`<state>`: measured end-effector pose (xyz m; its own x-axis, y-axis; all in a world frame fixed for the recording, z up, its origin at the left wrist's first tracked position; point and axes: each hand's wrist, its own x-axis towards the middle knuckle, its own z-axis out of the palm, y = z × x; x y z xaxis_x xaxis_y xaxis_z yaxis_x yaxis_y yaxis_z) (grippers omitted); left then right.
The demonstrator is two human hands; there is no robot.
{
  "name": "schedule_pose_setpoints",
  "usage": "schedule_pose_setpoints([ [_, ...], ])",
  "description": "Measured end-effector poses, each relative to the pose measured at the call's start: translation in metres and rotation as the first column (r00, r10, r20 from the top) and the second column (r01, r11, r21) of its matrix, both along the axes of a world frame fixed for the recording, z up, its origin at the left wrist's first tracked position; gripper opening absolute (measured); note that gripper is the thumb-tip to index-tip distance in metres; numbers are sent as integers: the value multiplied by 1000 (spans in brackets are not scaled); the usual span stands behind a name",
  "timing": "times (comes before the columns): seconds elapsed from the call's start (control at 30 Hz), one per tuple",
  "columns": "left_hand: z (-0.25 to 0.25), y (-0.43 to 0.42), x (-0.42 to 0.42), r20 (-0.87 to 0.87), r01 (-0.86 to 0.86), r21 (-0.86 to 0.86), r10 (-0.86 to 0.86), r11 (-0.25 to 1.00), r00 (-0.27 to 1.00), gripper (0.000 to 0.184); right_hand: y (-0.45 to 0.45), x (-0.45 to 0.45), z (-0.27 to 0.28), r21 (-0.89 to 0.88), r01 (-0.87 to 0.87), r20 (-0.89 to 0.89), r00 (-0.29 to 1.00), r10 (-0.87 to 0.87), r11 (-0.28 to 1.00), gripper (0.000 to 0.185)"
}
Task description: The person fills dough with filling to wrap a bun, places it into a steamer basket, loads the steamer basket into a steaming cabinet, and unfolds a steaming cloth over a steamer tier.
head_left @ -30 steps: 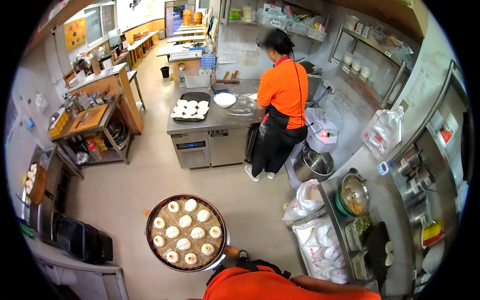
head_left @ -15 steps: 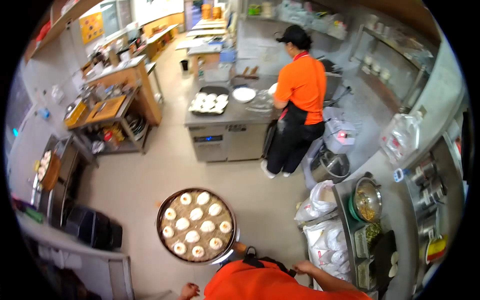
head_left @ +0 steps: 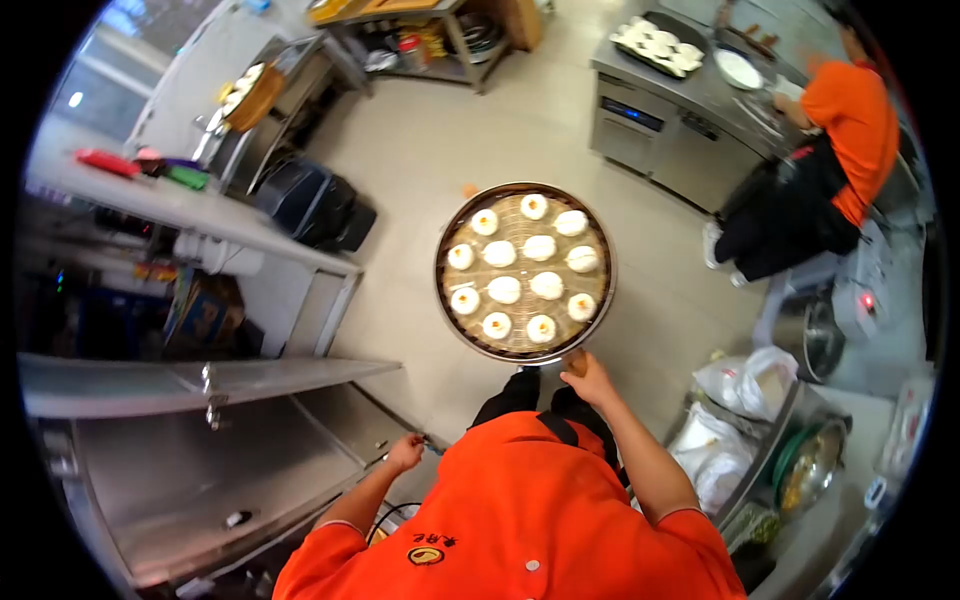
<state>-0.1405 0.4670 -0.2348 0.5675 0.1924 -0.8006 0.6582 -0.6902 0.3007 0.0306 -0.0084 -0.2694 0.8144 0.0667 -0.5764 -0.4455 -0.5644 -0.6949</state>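
Observation:
A round steamer tray holds several white buns, some with orange spots on top, in front of my body. My right hand is closed round the wooden handle at the tray's near edge. On the left, my left hand is beside the metal cabinet, away from the tray. Its fingers are curled near a dark thin thing at their tips, too small to make out.
A co-worker in orange stands at the steel counter at the upper right. A black bin is left of the tray. Metal cabinet stands at lower left; plastic bags and a metal bowl are on the right.
The view has swung down and left. My right hand has come to the tray's handle. My left hand, out of view at first, now shows beside the cabinet.

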Motion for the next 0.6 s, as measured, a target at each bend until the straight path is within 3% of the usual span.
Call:
schedule_pose_setpoints([
  [0.03, 7, 1, -27, -87, 43, 24, -40, 999, 995, 33, 11, 0, 1, -172, 15, 114, 994, 4, 985, 77],
  [0.07, 11, -2, -53, -112, -22, 11, 23, 1000, 993, 33, 13, 1, 3, -199, -19, 95, 995, 39, 980, 75],
  [0.13, 16, -10, -105, -171, -188, -4, 184, 982, 968, 33, 17, 2, 6, -205, -16, 168, 984, 51, 979, 61],
  [0.2, 23, -18, -135, -155, -315, 32, 316, 949, 936, 32, 14, 9, 12, -89, -141, 249, 955, 159, 986, 56],
  [0.23, 30, -21, -137, -133, -129, 21, 131, 991, 983, 29, 12, 7, 2, -119, -186, 262, 941, 212, 975, 57],
  [0.27, 36, -22, -141, -120, 61, 20, -59, 998, 991, 26, 10, 5, -16, 9, -110, 262, 960, 104, 994, 57],
  [0.33, 23, -6, -139, -127, 75, 11, -73, 997, 989, 21, 3, 1, -8, 6, -131, 222, 967, 126, 991, 58],
  [0.37, 20, 4, -130, -96, -40, 15, 42, 999, 995, 21, -12, -6, -38, -48, -126, 226, 965, 133, 991, 62],
  [0.4, 17, 18, -118, -67, -146, 8, 146, 989, 987, 21, -8, -14, -18, -255, -46, 201, 975, 99, 966, 59],
  [0.47, 8, 55, -93, 73, -198, 92, 191, 976, 979, 21, -15, -24, -13, -244, 6, 120, 992, 24, 970, 64],
  [0.53, 26, 96, -47, 135, -359, 165, 340, 919, 931, 20, -60, -52, -105, -214, 165, 108, 984, -145, 963, 45],
  [0.6, 0, 152, -32, 351, -497, 168, 420, 851, 837, 22, -47, -65, -72, -456, -2, 20, 1000, 12, 890, 24],
])
